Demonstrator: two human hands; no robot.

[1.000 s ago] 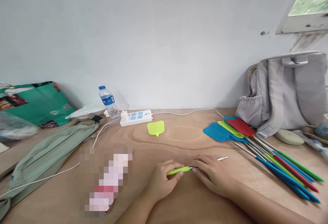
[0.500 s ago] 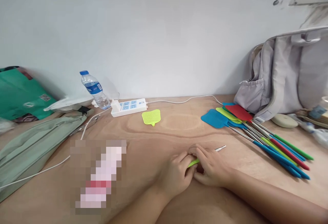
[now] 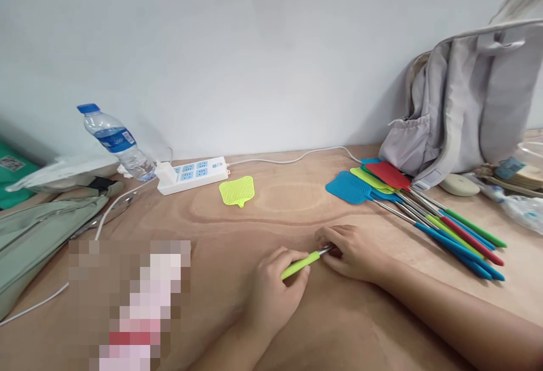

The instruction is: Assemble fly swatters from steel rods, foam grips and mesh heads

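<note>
Well forward of the desk's (image 3: 280, 197) back edge, about midway along it, a lime-green fly-swatter handle (image 3: 300, 266) points away and to the right, a thin metal rod (image 3: 326, 250) emerging from its far end. A person's left hand (image 3: 274, 292) has its fingers clamped on the handle; the fingers of the right hand (image 3: 352, 253) are curled together around the rod. Beyond them, closer to the back edge, a perforated lime-green swatter head (image 3: 236, 190) lies flat. To its left is a white power strip (image 3: 194, 175) with blue sockets, then a clear, blue-capped water bottle (image 3: 116, 140). Toward the right, a stack of fly swatters (image 3: 466, 238) lies with blue, lime and red heads overlapping and handles fanning toward the desk's right edge. Behind the stack, at the back right corner, a grey backpack (image 3: 466, 94) leans on the wall (image 3: 254, 60). Front left, a pinkish object (image 3: 144, 309) is pixelated beyond recognition.
</note>
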